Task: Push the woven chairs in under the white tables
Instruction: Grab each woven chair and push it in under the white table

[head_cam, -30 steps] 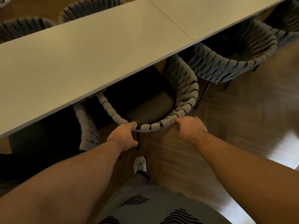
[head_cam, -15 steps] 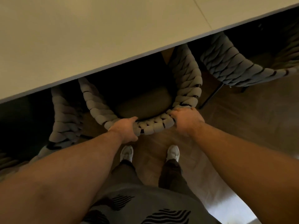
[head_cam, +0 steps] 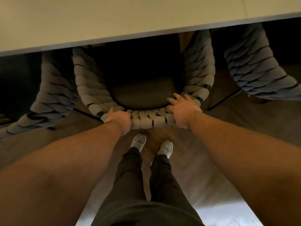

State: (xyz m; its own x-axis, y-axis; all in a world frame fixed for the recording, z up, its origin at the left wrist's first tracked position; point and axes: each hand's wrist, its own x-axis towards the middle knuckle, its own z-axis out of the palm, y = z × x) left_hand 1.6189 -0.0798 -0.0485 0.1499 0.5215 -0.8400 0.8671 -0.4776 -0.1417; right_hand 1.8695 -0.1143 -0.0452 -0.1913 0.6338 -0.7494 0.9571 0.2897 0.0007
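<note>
White table (head_cam: 114, 17) fills the top, near edge running across the view. Woven chair (head_cam: 147, 122) sits centre: arms and front already under that edge, back rim and rear of the seat cushion (head_cam: 143, 93) still out on the person's side. Left neighbour chair (head_cam: 48, 88) and right neighbour chair (head_cam: 254, 69) stand just beside it, with narrow gaps. Looks like the last bit of the push.

To do it well: push straight in with even force on both sides so the chair doesn't swing into a neighbour. Go slow; clearance under the tabletop is lost in shadow, cannot tell.

Left hand (head_cam: 118, 119) grips the left of the back rim, fingers curled over it, thumb (head_cam: 111, 110) out along the weave. Right hand (head_cam: 182, 110) rests on the right of the rim, fingers (head_cam: 176, 96) straight and spread toward the seat. It would likely drive better with the palm heel behind the rim; the weave looks soft.
</note>
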